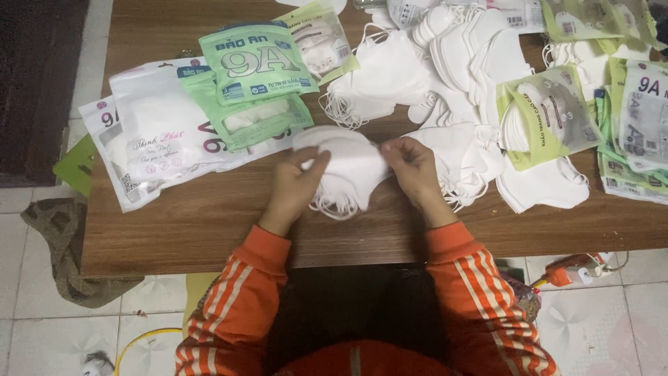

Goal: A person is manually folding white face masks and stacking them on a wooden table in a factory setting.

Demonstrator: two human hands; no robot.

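Both hands are on one small stack of white face masks (pixel 344 167), held just above the near middle of the wooden table (pixel 209 223). The left hand (pixel 296 182) clamps the stack's left end, thumb on top and fingers curled underneath. The right hand (pixel 412 167) pinches the right end, fingertips drawn tight together on the edge. The masks' ear loops (pixel 334 205) dangle loose below the stack, close to the tabletop.

Beyond the hands, a heap of loose white masks (pixel 431 63) spreads across the far middle of the table. To the left lies a pile of green-and-white printed pouches (pixel 257 66), some overlapping, with a larger white pouch (pixel 160 143) beside them. To the right, a green-edged clear pouch with masks inside (pixel 550 115) rests on more loose masks, and further flat pouches (pixel 640 118) are stacked at the right edge. Orange striped sleeves (pixel 480 278) cover both forearms.
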